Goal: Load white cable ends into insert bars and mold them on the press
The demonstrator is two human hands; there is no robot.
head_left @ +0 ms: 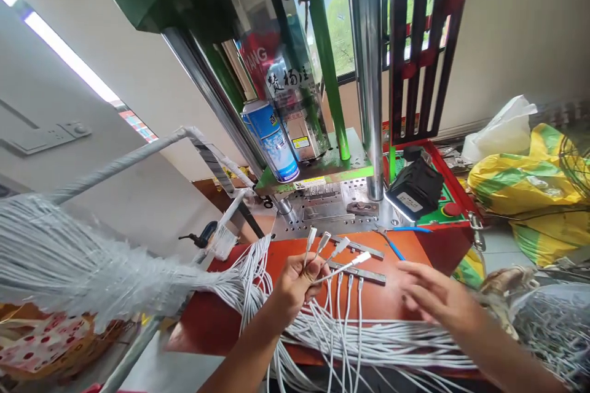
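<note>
In the head view my left hand (292,285) is closed around several thin white cables. Their white connector ends (361,259) fan out above the thumb. Just beyond that hand lies a narrow metal mould bar (371,276), with more cable ends lined up along its near edge. A second metal bar (369,250) lies parallel behind it. My right hand (436,295) is over the right part of the orange-red table, slightly blurred, fingers apart and holding nothing. Pliers with blue handles (394,247) lie beyond its fingertips. Beneath both hands a thick bundle of white cables (382,344) runs sideways.
A green press with steel columns (369,73) rises behind the table, a blue spray can (271,141) on its platform. At right are a red-and-green control box (454,190) and yellow-green bags (520,178). Wrapped cables (92,264) hang from a rail (120,163) at left.
</note>
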